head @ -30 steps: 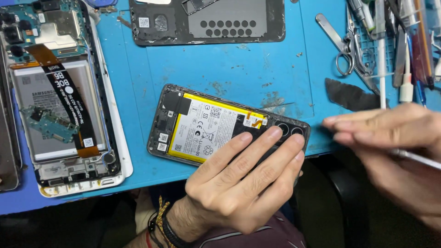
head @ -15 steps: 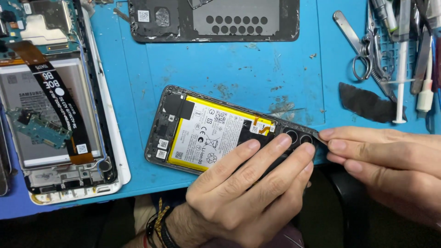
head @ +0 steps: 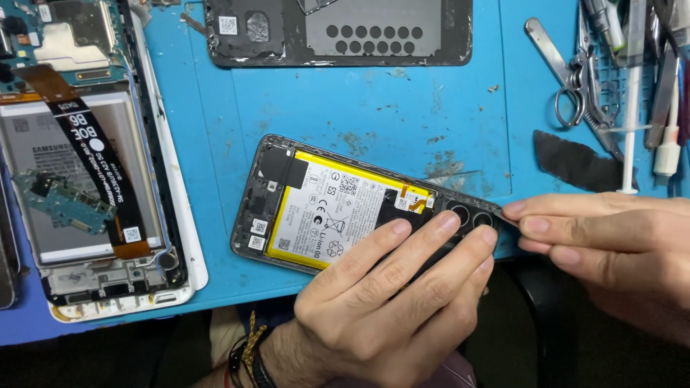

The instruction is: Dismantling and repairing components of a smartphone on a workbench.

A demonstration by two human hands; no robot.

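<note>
An opened phone [head: 287, 187] lies slanted on the blue mat [head: 359, 100], showing its white, yellow-edged battery [head: 327, 212] and two round camera lenses [head: 471, 214] at its right end. My left hand [head: 388, 302] comes up from the mat's front edge. Three of its fingers lie across the phone's lower right part and hold it down. My right hand [head: 611, 244] comes in from the right, thumb and forefinger pinched together at the phone's right corner beside the lenses. Only a dark tip of a thin tool shows between those fingertips.
A second disassembled phone [head: 93, 179] with a black flex cable lies at the left. A dark back cover [head: 338, 32] lies at the top. Scissors [head: 575, 79], a white syringe-like tool [head: 631, 108] and several other tools sit at the top right, above a dark torn scrap [head: 575, 162].
My right hand has moved left from open space to the phone's right corner, and the thin rod behind it is hidden now. My left hand stays on the phone.
</note>
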